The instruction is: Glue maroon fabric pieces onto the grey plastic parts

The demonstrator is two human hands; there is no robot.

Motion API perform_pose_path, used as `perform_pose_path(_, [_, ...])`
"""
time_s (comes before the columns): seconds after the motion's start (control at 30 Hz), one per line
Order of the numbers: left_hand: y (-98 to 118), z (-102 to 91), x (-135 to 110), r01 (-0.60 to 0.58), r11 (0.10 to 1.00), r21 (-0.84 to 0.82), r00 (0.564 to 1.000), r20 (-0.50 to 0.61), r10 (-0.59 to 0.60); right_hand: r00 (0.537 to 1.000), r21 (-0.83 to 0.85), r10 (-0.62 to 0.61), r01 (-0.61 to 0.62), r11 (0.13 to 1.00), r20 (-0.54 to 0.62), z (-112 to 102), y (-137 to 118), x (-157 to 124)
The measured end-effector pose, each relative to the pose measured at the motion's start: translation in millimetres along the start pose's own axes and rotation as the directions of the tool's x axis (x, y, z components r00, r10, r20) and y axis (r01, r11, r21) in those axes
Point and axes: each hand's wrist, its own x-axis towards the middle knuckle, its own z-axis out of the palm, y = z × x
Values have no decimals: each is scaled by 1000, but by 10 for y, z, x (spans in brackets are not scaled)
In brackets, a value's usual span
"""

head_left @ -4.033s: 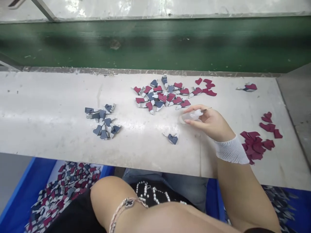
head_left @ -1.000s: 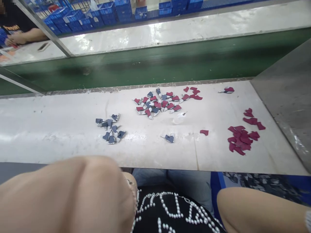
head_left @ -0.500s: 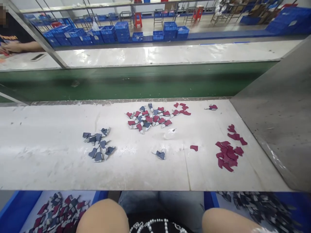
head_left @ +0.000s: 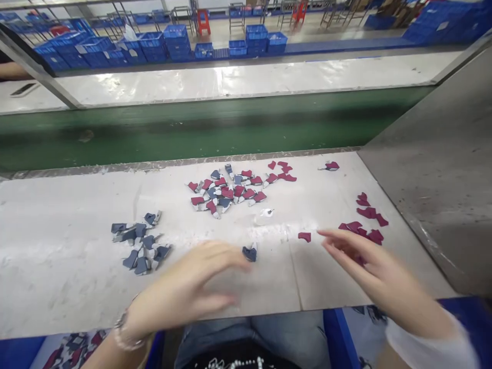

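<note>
My left hand [head_left: 196, 282], blurred by motion, reaches over the bench with thumb and fingers apart. Its fingertips are close to a small dark grey-blue plastic part [head_left: 249, 253] with a light edge; whether they touch it I cannot tell. On the other side, my right hand [head_left: 369, 264] hovers with fingers stretched out and nothing visible in them. A lone maroon piece [head_left: 304, 237] lies just left of its fingertips. Behind that hand, partly covered, is a pile of maroon pieces [head_left: 374, 236].
Mixed maroon and grey parts [head_left: 226, 193] form a cluster mid-bench, with a grey-blue group [head_left: 141, 241] to the left. A small clear-white item [head_left: 264, 217] lies between. A metal panel [head_left: 434, 169] borders the right; a green strip [head_left: 230, 128] runs behind. Blue bins [head_left: 340, 338] sit below.
Both hands have come in over the bench from below, the left toward the single grey-blue part, the right toward the lone maroon piece. The view has shifted slightly.
</note>
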Motion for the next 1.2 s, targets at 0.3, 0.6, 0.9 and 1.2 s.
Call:
perform_pose_path(0.3, [-586,653,465,146,985,89,988,48,-150,981,5,92,-94,996,169,537,341,507])
perform_pose_path(0.6, [-714,662,395,75,904,-420,944,-261,-200,939,77,20,-50,996,342,442,-6,321])
perform_pose_path(0.9, [-620,609,371,-67,775,-628,954,-267,-134,846,534,-268,-24,845,461,613,-340,404])
perform_pose_path(1.2, [-524,638,369,-17,591,-806,918,-247,-310,809,709,-290,-207,675,512,681,-362,421])
